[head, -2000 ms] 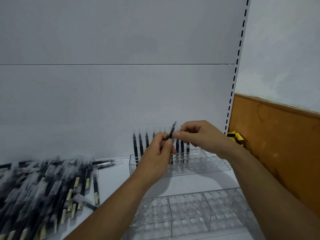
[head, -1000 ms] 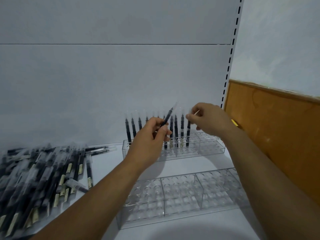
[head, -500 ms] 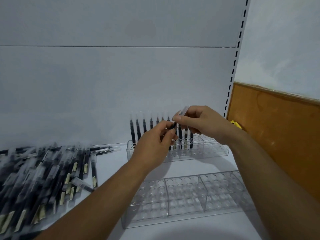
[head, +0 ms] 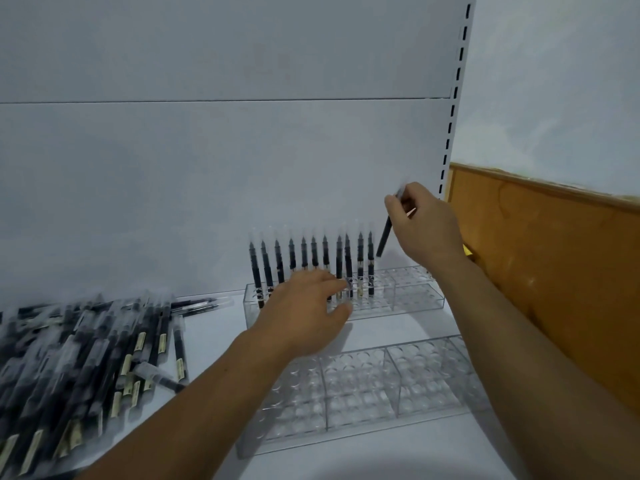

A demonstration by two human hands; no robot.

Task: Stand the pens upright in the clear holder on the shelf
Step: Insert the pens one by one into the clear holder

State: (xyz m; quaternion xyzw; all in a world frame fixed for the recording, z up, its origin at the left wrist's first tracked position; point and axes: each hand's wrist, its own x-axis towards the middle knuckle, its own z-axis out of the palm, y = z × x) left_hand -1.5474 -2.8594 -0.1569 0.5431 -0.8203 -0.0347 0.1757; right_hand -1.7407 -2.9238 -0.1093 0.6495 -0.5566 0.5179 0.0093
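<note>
Nothing here can be read: no text, brand or number. The loose pens (head: 86,358) heaped to the left of the clear holder (head: 408,301) carry pale yellowish labels (head: 140,342) on their barrels, but any print on them is too small and blurred to make out. The standing pens (head: 348,265) in the holder show similar pale bands low down, equally unreadable. The pen (head: 383,239) pinched in the right hand (head: 424,226) shows only a dark barrel.
</note>
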